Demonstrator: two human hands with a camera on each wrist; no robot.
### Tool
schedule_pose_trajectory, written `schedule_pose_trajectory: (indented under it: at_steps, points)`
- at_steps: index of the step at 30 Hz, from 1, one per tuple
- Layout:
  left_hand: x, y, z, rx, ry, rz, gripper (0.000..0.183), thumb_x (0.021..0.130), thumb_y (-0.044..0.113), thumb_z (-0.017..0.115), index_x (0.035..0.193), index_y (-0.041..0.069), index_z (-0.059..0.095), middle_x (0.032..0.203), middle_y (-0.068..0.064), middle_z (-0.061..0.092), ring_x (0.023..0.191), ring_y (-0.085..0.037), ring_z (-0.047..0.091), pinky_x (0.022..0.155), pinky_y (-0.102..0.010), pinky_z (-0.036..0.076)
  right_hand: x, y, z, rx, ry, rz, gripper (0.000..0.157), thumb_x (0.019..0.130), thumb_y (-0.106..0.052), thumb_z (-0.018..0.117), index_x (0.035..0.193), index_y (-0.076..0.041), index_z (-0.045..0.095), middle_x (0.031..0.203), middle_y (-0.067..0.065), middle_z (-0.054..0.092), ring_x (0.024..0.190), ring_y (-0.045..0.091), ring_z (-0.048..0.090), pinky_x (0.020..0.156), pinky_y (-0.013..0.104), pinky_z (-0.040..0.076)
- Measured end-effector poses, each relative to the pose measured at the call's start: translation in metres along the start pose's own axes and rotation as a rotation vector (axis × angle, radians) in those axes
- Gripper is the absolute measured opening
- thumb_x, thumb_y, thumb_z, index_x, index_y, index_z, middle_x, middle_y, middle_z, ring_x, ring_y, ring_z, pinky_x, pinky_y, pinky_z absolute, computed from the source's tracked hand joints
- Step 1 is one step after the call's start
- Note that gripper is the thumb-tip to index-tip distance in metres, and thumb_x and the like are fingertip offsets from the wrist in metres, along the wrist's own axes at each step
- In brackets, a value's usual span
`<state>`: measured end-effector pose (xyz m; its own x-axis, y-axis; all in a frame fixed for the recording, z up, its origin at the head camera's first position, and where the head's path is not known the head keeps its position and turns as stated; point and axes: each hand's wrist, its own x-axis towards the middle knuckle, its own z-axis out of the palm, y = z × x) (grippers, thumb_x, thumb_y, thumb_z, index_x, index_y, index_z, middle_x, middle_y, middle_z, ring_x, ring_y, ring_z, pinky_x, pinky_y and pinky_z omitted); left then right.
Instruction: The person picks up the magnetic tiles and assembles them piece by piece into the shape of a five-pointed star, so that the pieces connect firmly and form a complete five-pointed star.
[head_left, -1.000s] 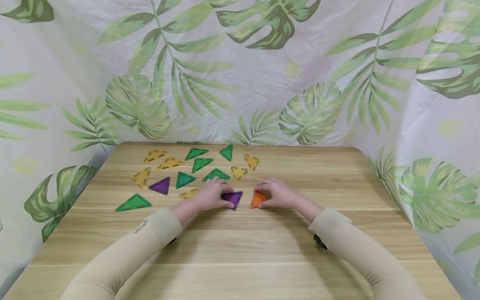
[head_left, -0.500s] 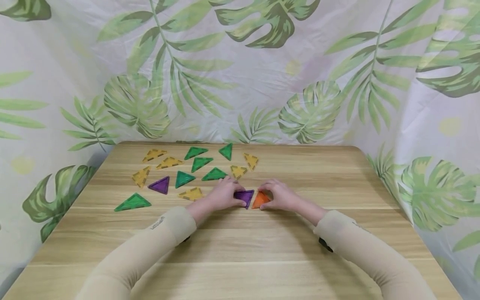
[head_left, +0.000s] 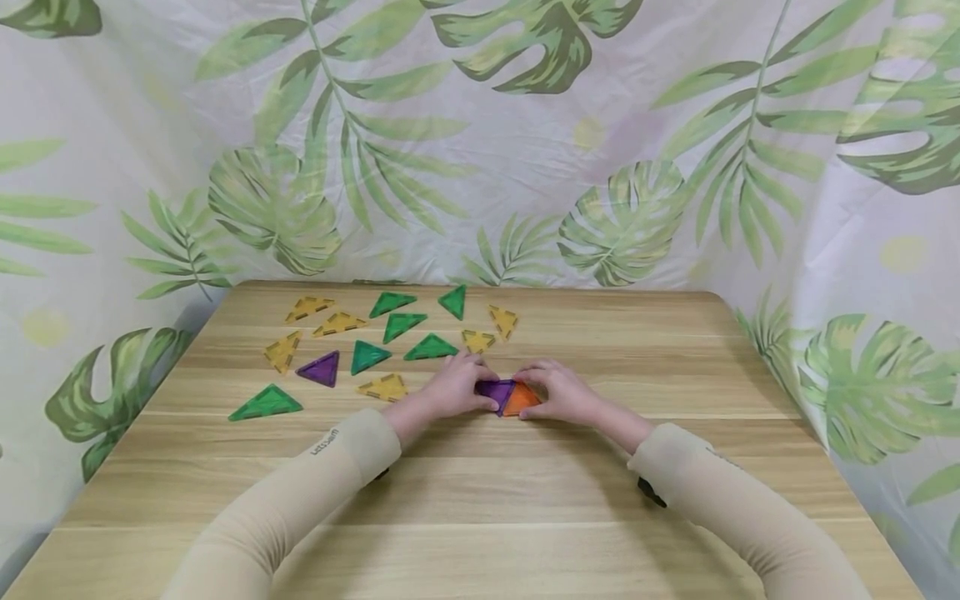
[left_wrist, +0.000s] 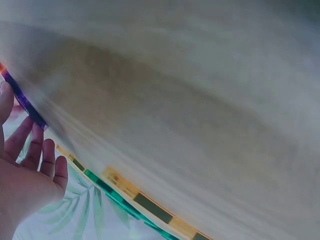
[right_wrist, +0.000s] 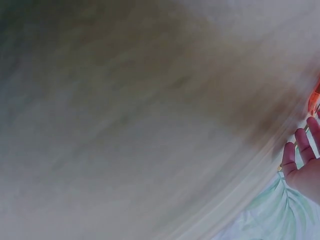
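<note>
In the head view, my left hand [head_left: 453, 387] pinches a purple triangular magnetic tile [head_left: 495, 392] between thumb and fingers. My right hand [head_left: 564, 394] holds an orange triangular magnetic tile [head_left: 521, 402] by its right side. The two tiles lie flat on the table, slanted edges meeting, and fingers cover their outer parts. From the left wrist, the purple tile [left_wrist: 22, 100] appears edge-on between the thumb and fingers of the left hand [left_wrist: 30, 172]. Only a sliver of the orange tile [right_wrist: 313, 101] shows above the fingers of the right hand [right_wrist: 304, 167] in the right wrist view.
Several green tiles [head_left: 267, 403] and yellow tiles [head_left: 383, 387] lie spread over the wooden table's [head_left: 480, 500] left and back middle. Another purple tile [head_left: 319, 369] lies among them. A leaf-print cloth [head_left: 525, 167] hangs behind the table.
My left hand has slid the purple tile rightward until it meets the orange one. The right hand has shifted very slightly right with the orange tile.
</note>
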<state>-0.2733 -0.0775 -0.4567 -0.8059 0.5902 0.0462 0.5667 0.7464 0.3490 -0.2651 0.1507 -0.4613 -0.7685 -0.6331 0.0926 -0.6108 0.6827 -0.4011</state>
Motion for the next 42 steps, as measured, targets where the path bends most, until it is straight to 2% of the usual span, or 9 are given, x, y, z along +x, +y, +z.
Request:
schedule_pose_trajectory:
  at_steps: [5, 11, 17, 21, 27, 31, 37, 42]
  points:
    - [0.003, -0.009, -0.010, -0.014, 0.036, -0.002, 0.049, 0.077, 0.040, 0.077, 0.116, 0.011, 0.068, 0.114, -0.007, 0.062, 0.108, -0.026, 0.048, 0.088, -0.042, 0.036, -0.001, 0.003, -0.001, -0.037, -0.030, -0.024, 0.057, 0.078, -0.038, 0.076, 0.125, -0.009, 0.062, 0.128, 0.011, 0.058, 0.121, 0.029, 0.049, 0.101, 0.047, 0.039]
    - [0.013, -0.033, -0.023, 0.016, 0.074, -0.056, 0.058, 0.076, 0.040, 0.077, 0.125, 0.012, 0.061, 0.130, -0.011, 0.055, 0.120, -0.031, 0.043, 0.098, -0.051, 0.034, -0.005, 0.006, -0.002, -0.050, -0.025, -0.005, 0.058, 0.077, -0.039, 0.077, 0.124, -0.008, 0.062, 0.128, 0.011, 0.058, 0.122, 0.030, 0.048, 0.102, 0.048, 0.037]
    - [0.023, -0.055, -0.023, 0.004, 0.069, -0.113, 0.061, 0.079, 0.038, 0.075, 0.132, 0.015, 0.055, 0.135, -0.008, 0.052, 0.127, -0.031, 0.037, 0.100, -0.052, 0.030, -0.006, 0.006, -0.004, -0.064, -0.041, 0.013, 0.060, 0.077, -0.042, 0.076, 0.125, -0.009, 0.062, 0.129, 0.010, 0.056, 0.122, 0.030, 0.047, 0.101, 0.051, 0.036]
    - [0.031, -0.063, -0.020, 0.023, 0.051, -0.145, 0.064, 0.080, 0.042, 0.073, 0.135, 0.016, 0.052, 0.139, -0.008, 0.049, 0.130, -0.031, 0.034, 0.101, -0.053, 0.029, -0.008, 0.007, -0.005, -0.060, -0.038, 0.030, 0.059, 0.078, -0.039, 0.076, 0.125, -0.007, 0.062, 0.129, 0.011, 0.057, 0.122, 0.031, 0.047, 0.100, 0.053, 0.036]
    - [0.037, -0.066, -0.017, 0.081, 0.020, -0.160, 0.069, 0.080, 0.049, 0.071, 0.136, 0.014, 0.051, 0.141, -0.011, 0.047, 0.132, -0.034, 0.032, 0.102, -0.056, 0.028, -0.009, 0.011, -0.005, -0.067, -0.021, 0.045, 0.058, 0.078, -0.039, 0.076, 0.125, -0.008, 0.062, 0.128, 0.011, 0.058, 0.121, 0.030, 0.048, 0.101, 0.052, 0.037]
    - [0.038, -0.068, -0.015, 0.106, 0.006, -0.180, 0.070, 0.079, 0.052, 0.070, 0.134, 0.013, 0.053, 0.139, -0.012, 0.048, 0.132, -0.033, 0.032, 0.101, -0.054, 0.029, -0.008, 0.012, -0.004, -0.066, -0.030, 0.045, 0.059, 0.078, -0.041, 0.075, 0.126, -0.009, 0.061, 0.129, 0.012, 0.057, 0.122, 0.031, 0.047, 0.102, 0.052, 0.036]
    - [0.040, -0.069, -0.014, 0.100, 0.039, -0.182, 0.067, 0.078, 0.053, 0.071, 0.131, 0.014, 0.056, 0.136, -0.012, 0.051, 0.129, -0.033, 0.036, 0.098, -0.053, 0.031, -0.007, 0.013, -0.006, -0.069, -0.044, 0.059, 0.060, 0.079, -0.040, 0.075, 0.127, -0.009, 0.060, 0.131, 0.012, 0.056, 0.124, 0.032, 0.046, 0.106, 0.052, 0.032]
    - [0.040, -0.071, -0.016, 0.103, 0.063, -0.153, 0.066, 0.077, 0.051, 0.073, 0.128, 0.012, 0.059, 0.132, -0.011, 0.055, 0.124, -0.030, 0.041, 0.093, -0.049, 0.033, -0.004, 0.012, -0.009, -0.068, -0.049, 0.059, 0.060, 0.079, -0.040, 0.075, 0.127, -0.008, 0.060, 0.131, 0.012, 0.055, 0.124, 0.032, 0.047, 0.104, 0.051, 0.034]
